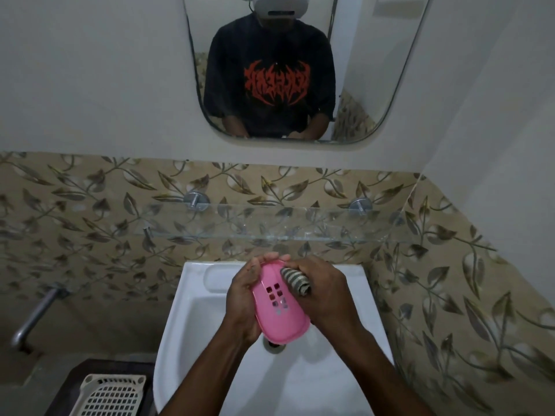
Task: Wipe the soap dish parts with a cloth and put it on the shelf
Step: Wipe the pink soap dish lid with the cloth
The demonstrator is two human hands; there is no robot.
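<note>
Two hands hold a pink soap dish part and a cloth over a white sink.

The left hand [244, 291] grips the pink part [277, 304], fingers curled round its far end, holding it above the sink [192, 295] and its drain. The right hand [322, 291] clutches a striped cloth [295, 280], pressed against the part's upper right edge. A glass shelf [270, 223] hangs on the tiled wall beyond, under a mirror [375, 70]. At lower left sits what may be a slotted white basket [112, 396].

Pink soap dish [277, 307], striped grey-and-cream cloth [295, 282], white sink [192, 301], leaf-patterned beige tiles [90, 211].
</note>
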